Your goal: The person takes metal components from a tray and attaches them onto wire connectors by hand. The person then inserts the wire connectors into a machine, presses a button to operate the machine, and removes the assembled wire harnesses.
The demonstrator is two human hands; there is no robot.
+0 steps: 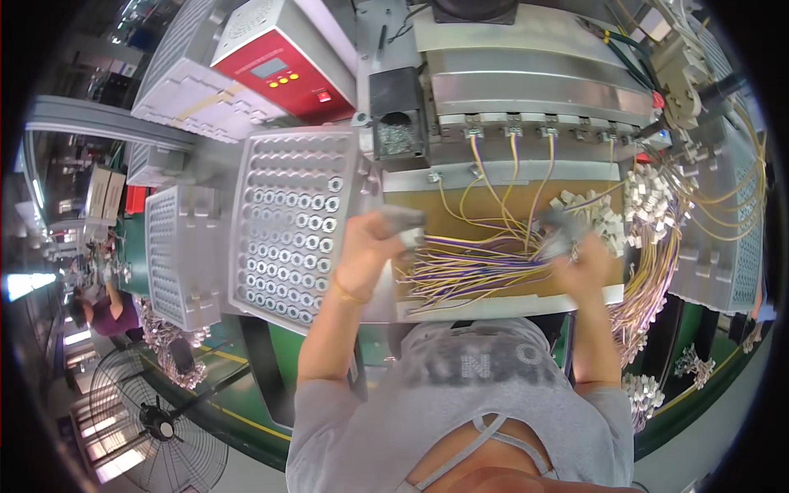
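My left hand [370, 246], with pale grey covers on its fingertips, is pinched closed at the left end of a bundle of yellow, purple and white wires [477, 267]. Whatever lies between its fingertips is blurred. Over the right part of the bundle is my right hand [579, 259], its covered fingers smeared by motion. White plug connectors [604, 218] are heaped beside it. Behind the wires, a metal fixture [534, 127] has several clamps with wires running from them. The bundle lies on a brown work board [493, 197].
A clear tray [349, 160] of round metal parts lies left of the board. Behind it stands a red-fronted box [288, 74] with a display. A black bin [399, 94] holds small metal pieces. Pliers [625, 49] lie at the back right. More wires [645, 304] hang at the right edge.
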